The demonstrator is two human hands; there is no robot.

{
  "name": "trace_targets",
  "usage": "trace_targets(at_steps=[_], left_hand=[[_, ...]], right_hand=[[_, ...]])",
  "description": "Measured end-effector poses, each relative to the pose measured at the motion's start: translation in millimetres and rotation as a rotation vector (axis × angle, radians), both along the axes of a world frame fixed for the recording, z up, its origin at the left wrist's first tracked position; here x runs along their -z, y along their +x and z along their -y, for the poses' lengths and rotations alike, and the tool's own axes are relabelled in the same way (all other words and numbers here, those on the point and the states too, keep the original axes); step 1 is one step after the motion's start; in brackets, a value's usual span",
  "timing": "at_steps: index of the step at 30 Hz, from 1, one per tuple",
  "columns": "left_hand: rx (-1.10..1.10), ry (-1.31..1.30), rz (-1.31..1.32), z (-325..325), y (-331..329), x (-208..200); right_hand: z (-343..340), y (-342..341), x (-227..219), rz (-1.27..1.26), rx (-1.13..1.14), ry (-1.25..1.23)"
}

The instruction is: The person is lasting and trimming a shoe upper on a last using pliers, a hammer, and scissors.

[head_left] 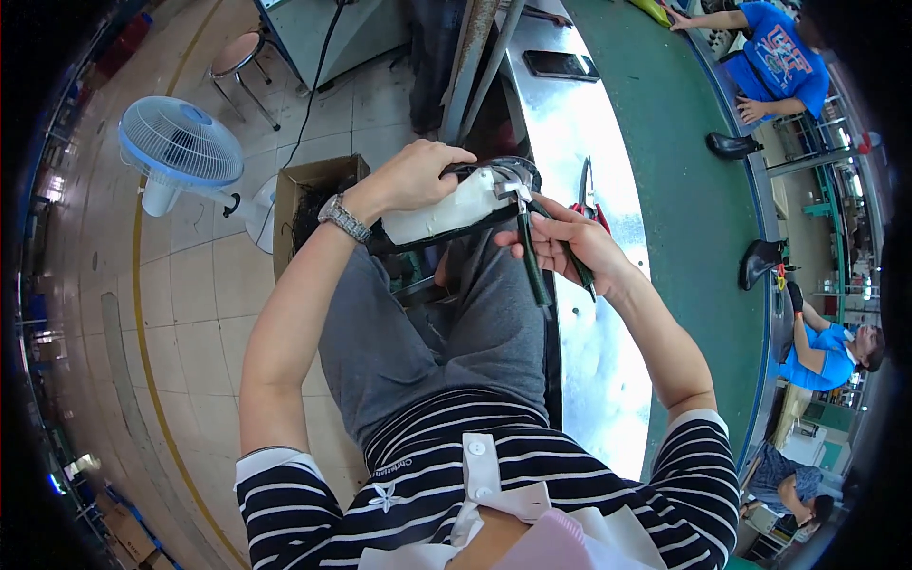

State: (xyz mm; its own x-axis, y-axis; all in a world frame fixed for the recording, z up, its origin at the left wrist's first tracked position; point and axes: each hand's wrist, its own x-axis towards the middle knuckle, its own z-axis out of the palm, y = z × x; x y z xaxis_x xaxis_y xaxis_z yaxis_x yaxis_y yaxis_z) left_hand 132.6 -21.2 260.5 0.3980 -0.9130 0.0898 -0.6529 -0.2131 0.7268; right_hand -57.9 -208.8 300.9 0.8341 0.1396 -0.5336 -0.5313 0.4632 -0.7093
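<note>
Around the middle of the view, a tiled floor point(190, 351) spreads from 7 to 11 o'clock, crossed by a yellow line. A long green surface point(708, 285) bends from 1 o'clock round to 4, and along its near edge runs a narrower, shiny metal surface point(608, 380). Beyond the green surface, toward 2 o'clock, is a person in a blue shirt point(784, 62). A blue-and-white fan point(180, 142) stands at 10 o'clock, with a round stool point(237, 54) farther out, nearer 11. An open cardboard box point(283, 223) sits at 10 o'clock too, just beside the left forearm.

Just short of 12 o'clock, above the lap, is a black shoe upper with a white underside point(432, 214). Two black shoes point(758, 264) rest by the far edge of the green surface, at 2 and 3 o'clock. The left hand point(415, 174) grasps the upper along its far side; the right hand point(579, 237), at 2 o'clock, has its fingers around dark-handled pincers point(532, 252), handles spread, head against the upper's 2 o'clock end. Whether they bite is unclear. Red-handled pliers point(591, 195) lie on the metal at 2 o'clock, a dark phone point(560, 65) at 1. A metal watch point(345, 218) circles the left wrist.
</note>
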Motion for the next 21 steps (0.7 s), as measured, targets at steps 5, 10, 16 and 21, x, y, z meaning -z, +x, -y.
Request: trace_targets(at_steps=[5, 10, 16, 21], left_hand=[[-0.016, 0.003, 0.209, 16, -6, 2], [-0.028, -0.040, 0.119, 21, 1, 13], [0.057, -0.008, -0.713, 25, 40, 31], [-0.017, 0.008, -0.796, 20, 38, 31]], right_hand=[[3, 2, 7, 0.023, 0.020, -0.044], [-13, 4, -4, -0.045, 0.020, -0.314], [-10, 21, 1, -0.006, 0.063, -0.267], [12, 19, -11, 0.030, -0.176, -0.591]])
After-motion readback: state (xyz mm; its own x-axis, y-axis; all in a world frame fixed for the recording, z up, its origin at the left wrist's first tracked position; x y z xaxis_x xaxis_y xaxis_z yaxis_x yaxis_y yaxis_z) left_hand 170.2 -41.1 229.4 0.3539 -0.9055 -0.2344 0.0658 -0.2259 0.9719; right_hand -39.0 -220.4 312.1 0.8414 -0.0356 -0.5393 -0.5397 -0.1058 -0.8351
